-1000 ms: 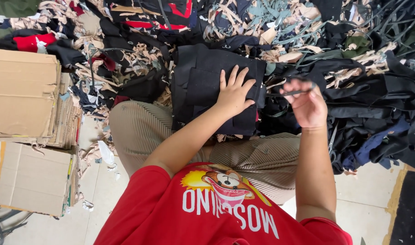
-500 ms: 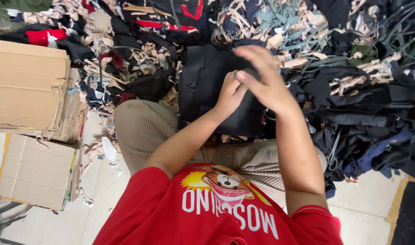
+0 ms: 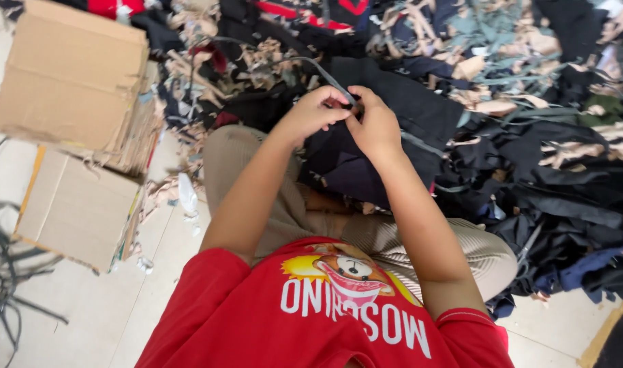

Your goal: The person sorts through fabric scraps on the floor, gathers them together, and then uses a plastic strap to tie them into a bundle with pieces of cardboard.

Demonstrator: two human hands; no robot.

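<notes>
In the head view, the left hand [image 3: 316, 112] and the right hand [image 3: 375, 126] meet over the lap, both with fingers curled shut, pinching a narrow grey fabric strip [image 3: 325, 73] that arcs up and away to the left of them. Directly beneath the hands lies a black cloth piece [image 3: 407, 109], with the heap of dark fabric scraps [image 3: 563, 157] to their right. Flattened cardboard boxes [image 3: 73, 82] sit well off to the left of the left hand.

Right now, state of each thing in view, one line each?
Left hand: shut, pinching the strip.
Right hand: shut, pinching the strip.
Strip: grey, held between both hands, arcing off over the pile.
Black cloth: lying on the lap under the hands.
Scrap pile: loose, tangled.
Cardboard: flattened, stacked.
</notes>
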